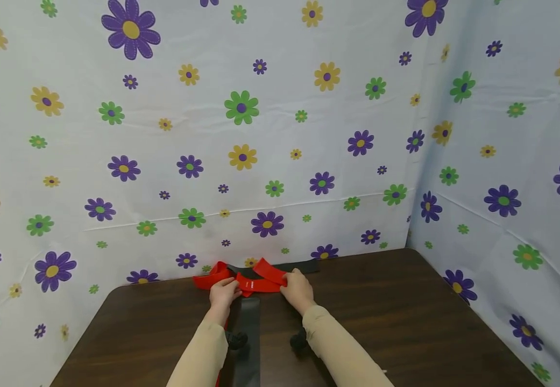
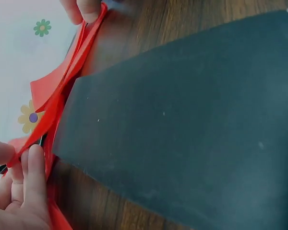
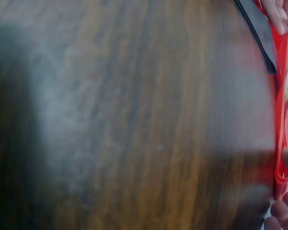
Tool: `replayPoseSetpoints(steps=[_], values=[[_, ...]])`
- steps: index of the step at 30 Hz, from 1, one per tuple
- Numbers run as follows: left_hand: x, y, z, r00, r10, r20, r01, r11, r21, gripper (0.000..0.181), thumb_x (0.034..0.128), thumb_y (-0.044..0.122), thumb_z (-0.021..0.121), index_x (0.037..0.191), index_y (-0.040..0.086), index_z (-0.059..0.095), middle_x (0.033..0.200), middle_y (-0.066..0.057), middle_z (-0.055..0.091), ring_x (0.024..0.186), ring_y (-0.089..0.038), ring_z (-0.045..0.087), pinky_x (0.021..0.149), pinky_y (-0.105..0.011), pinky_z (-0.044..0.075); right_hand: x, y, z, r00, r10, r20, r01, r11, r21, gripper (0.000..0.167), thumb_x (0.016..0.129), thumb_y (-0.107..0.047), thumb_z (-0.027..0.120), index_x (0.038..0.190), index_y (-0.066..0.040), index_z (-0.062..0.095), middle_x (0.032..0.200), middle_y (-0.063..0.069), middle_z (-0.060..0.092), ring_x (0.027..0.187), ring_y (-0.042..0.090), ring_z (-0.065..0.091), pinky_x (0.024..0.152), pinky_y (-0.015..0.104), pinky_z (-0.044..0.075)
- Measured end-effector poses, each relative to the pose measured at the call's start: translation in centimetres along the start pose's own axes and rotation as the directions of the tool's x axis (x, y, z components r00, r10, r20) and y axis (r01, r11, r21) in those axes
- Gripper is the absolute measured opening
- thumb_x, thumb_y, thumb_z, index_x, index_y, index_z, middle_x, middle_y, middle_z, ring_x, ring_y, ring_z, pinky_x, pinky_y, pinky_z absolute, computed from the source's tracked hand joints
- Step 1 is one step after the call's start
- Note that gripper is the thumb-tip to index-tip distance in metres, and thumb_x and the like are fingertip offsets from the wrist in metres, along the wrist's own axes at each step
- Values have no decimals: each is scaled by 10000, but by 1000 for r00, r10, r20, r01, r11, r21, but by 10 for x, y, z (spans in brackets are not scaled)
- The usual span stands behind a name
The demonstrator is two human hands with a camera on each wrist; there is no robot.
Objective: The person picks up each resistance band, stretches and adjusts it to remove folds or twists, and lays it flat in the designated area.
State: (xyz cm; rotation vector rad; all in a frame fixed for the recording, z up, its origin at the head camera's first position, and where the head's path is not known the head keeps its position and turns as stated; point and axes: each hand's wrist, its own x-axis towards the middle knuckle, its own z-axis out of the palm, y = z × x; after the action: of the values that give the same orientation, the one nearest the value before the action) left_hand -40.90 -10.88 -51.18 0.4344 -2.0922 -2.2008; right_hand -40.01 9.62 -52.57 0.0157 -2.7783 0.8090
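Observation:
A flat red band with small white print lies folded and looped at the back of the table, between the hands. My left hand pinches it at its left part; in the left wrist view the thumb and fingers close on the red edge. My right hand holds the folded right end, and its fingertips show at the edge of the right wrist view. A wide black strip runs from the red band toward the near edge. Another dark strip lies behind the band.
The dark wood-grain table meets a white flowered sheet at the back, with another flowered side at the right. Black rounded devices sit under the wrists. More red shows beside the left forearm.

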Motion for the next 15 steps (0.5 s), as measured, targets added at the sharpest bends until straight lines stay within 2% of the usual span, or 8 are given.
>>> replayPoseSetpoints(steps=[3, 6, 9, 12, 15], values=[[-1, 0, -2, 999, -10, 32, 10, 1000, 6, 391, 946, 50, 574, 1276, -153, 522, 1188, -295, 559, 787, -226, 617, 736, -309, 559, 2, 0, 2, 1000, 2, -7, -2, 1000, -28, 294, 772, -249, 818, 1004, -86, 741, 863, 34, 539, 756, 194, 585, 654, 375, 531], [-1, 1, -3, 998, -15, 55, 14, 1000, 6, 399, 953, 66, 556, 1277, -160, 512, 1126, -271, 575, 742, -195, 607, 727, -307, 561, 3, 1, 1, 1000, -1, -31, 0, 1000, -29, 306, 735, -257, 848, 951, -81, 720, 841, 31, 524, 739, 199, 575, 634, 375, 520], [0, 1, -3, 998, -22, 67, 22, 1000, 8, 404, 932, 70, 550, 1262, -162, 518, 1065, -241, 580, 701, -180, 600, 705, -303, 564, 4, 3, -3, 998, -8, -63, 5, 999, -45, 253, 745, -213, 840, 905, -86, 689, 844, 34, 519, 754, 214, 588, 626, 383, 520], [1, 1, -3, 996, -26, 87, 25, 1000, 16, 407, 918, 72, 546, 1247, -166, 521, 1088, -242, 571, 684, -181, 594, 685, -309, 567, 4, 6, -7, 995, -13, -103, 9, 999, -45, 184, 775, -143, 798, 893, -79, 672, 854, 48, 534, 777, 238, 607, 636, 403, 530], [1, 0, -3, 995, -33, 95, 30, 999, 32, 379, 930, 90, 556, 1220, -154, 541, 1094, -246, 578, 667, -179, 592, 662, -309, 567, 4, 10, -9, 991, 12, -137, -12, 1000, 0, 156, 800, -100, 743, 934, -53, 679, 860, 72, 559, 773, 263, 618, 658, 425, 534]])
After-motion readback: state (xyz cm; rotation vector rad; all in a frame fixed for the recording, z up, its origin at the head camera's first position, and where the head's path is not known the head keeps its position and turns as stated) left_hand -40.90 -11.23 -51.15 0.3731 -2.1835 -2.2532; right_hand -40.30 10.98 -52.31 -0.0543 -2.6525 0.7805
